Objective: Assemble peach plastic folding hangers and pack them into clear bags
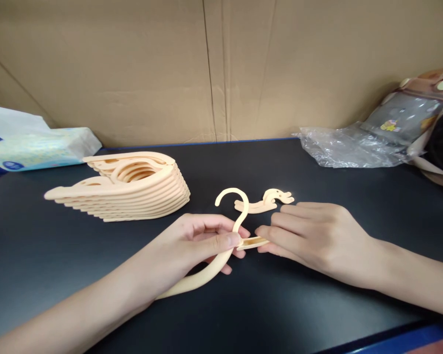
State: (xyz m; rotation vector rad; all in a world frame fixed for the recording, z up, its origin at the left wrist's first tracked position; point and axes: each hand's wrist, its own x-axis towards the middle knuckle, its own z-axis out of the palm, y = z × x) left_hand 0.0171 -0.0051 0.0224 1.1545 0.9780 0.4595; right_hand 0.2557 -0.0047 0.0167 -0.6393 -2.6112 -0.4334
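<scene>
Between my hands is a cream plastic folding hanger [216,265], its hook curving upward and one arm running down to the left under my wrist. My left hand [203,241] pinches it at the base of the hook, thumb on top. My right hand [317,241] has its fingers closed around the other arm, a short hollow-looking piece that meets the hook base; its far end is hidden by the fingers. Just behind my hands lie a few loose cream hanger parts [258,205]. A neat stack of folded cream hangers [143,196] stands to the left.
A tissue pack [44,147] sits at the back left. Crumpled clear plastic film [354,145] and a clear pouch-like bag [402,118] with brown trim lie at the back right. A cardboard wall [151,73] rises behind the black table [59,260], which has a blue edge.
</scene>
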